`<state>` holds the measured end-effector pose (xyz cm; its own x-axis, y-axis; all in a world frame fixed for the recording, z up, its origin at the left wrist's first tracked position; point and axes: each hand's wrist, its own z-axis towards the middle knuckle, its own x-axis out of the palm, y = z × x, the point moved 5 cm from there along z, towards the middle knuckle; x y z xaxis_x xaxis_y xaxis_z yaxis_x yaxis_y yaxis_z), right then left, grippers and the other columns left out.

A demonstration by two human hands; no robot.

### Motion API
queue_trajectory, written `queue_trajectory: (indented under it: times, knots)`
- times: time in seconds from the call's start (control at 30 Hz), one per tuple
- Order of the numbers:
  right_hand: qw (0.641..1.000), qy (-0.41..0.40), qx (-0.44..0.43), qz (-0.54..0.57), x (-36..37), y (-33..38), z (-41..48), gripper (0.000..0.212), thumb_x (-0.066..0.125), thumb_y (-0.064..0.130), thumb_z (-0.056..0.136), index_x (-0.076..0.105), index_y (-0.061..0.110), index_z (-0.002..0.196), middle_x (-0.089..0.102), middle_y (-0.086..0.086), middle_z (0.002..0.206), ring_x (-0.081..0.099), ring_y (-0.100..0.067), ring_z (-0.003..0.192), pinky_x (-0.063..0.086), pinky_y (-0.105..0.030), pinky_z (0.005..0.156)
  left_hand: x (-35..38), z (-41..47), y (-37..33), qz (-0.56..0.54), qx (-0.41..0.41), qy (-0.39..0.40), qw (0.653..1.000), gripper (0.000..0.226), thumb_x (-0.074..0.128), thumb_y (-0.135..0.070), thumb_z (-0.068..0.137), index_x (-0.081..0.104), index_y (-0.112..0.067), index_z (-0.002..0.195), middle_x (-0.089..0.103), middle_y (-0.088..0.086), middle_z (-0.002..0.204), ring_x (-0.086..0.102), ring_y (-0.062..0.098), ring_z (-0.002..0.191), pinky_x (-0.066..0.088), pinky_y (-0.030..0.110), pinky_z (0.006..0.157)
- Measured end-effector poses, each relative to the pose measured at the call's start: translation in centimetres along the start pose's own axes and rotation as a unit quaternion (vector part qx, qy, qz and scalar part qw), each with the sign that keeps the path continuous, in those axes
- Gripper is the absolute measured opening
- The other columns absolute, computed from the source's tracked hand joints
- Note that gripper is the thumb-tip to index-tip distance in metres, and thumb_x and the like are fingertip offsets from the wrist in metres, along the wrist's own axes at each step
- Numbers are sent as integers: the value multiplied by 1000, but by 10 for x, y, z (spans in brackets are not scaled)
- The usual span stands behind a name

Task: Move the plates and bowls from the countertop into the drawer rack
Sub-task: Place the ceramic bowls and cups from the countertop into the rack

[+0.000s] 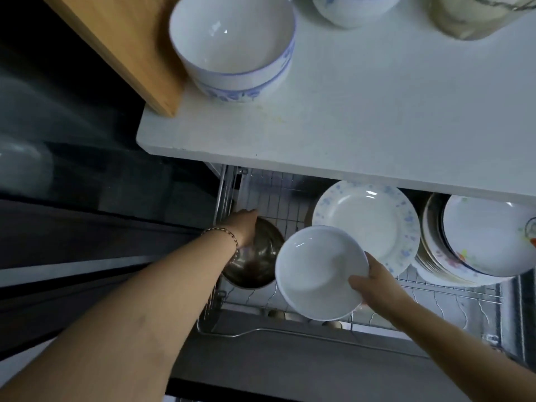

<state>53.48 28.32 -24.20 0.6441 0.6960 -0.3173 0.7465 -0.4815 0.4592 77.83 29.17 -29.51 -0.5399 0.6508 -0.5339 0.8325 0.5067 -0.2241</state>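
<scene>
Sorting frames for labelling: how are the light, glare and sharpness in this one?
Head view: the countertop is brightly lit while the drawer rack beneath sits in shade; same view, small glare spots show on the white bowl in the right hand and on the flowered plate; head view again, the left hand is dim at the steel bowl, and the jar at the top edge looks soft.

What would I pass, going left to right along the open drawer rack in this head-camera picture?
In order: steel bowl → plain white bowl, held by the right hand → blue-flowered plate → stack of plates.
</scene>
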Motion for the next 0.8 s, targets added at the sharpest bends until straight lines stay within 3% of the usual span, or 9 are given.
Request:
queue_trajectory:
  times: [0.1, 0.23, 0.47, 0.5, 0.6, 0.63, 0.7, 0.77, 0.8]
  knots:
    - [1000, 13, -12, 9, -1, -8, 9, 73, 41, 17, 54, 48, 24, 126, 60, -6, 107, 55, -29, 104, 48, -39, 87, 10, 13, 9, 52, -2, 15, 999, 75, 58, 1, 84, 26, -22, 147, 47, 13, 137, 57, 31, 112, 52, 36, 87]
    - [998, 27, -16, 48, -5, -19, 8, 57, 43, 13, 53, 49, 34, 105, 61, 2, 97, 54, -26, 102, 45, -35, 88, 14, 8, 5, 33, 37, 5, 999, 47, 40, -2, 95, 38, -18, 140, 56, 12, 130, 60, 24, 91, 47, 25, 68]
    - [999, 43, -12, -5, -11, -33, 4, 68, 42, 16, 53, 44, 36, 117, 61, -1, 104, 55, -23, 100, 41, -27, 83, 69, -8, -3, -31, 59, 58, 996, 63, 37, 0, 96, 18, -26, 151, 60, 14, 127, 64, 15, 71, 44, 19, 51]
    - [999, 46, -9, -8, -11, -34, 4, 68, 41, 16, 53, 43, 36, 118, 61, -1, 104, 55, -23, 99, 42, -27, 82, 79, -8, -5, -52, 64, 73, 994, 63, 40, -2, 97, 19, -27, 150, 58, 11, 131, 64, 13, 75, 47, 18, 56]
    - [998, 54, -12, -22, -6, -40, 6, 78, 41, 16, 53, 45, 31, 129, 60, 0, 106, 56, -25, 106, 45, -31, 88, 108, -8, -12, -142, 89, 119, 979, 61, 57, -18, 92, 30, -29, 146, 53, 1, 140, 57, 17, 120, 49, 30, 95]
    - [998, 55, -13, -32, -4, -42, 7, 79, 41, 17, 53, 45, 29, 131, 59, 0, 106, 56, -25, 107, 46, -30, 88, 117, -5, -13, -168, 95, 126, 973, 64, 62, -19, 89, 33, -27, 145, 55, 2, 138, 55, 19, 125, 46, 35, 103]
    - [997, 56, -2, -50, 0, -45, 9, 80, 39, 18, 53, 44, 32, 131, 58, 2, 103, 55, -21, 99, 46, -22, 75, 118, -4, -14, -259, 62, 111, 958, 59, 62, -20, 89, 38, -17, 143, 58, 7, 133, 54, 22, 124, 41, 40, 109]
    - [997, 57, 14, -57, 6, -51, 13, 79, 37, 19, 54, 44, 34, 132, 57, 1, 105, 52, -17, 92, 41, -17, 66, 116, -8, -13, -309, 39, 93, 946, 48, 51, -20, 95, 40, -17, 142, 53, 2, 135, 49, 19, 127, 33, 41, 114]
    - [996, 57, 20, -59, 10, -55, 16, 79, 37, 19, 56, 45, 32, 134, 58, -2, 110, 52, -18, 93, 41, -18, 69, 116, -10, -13, -296, 40, 94, 950, 46, 46, -18, 98, 38, -19, 144, 49, -3, 136, 44, 17, 129, 30, 39, 115]
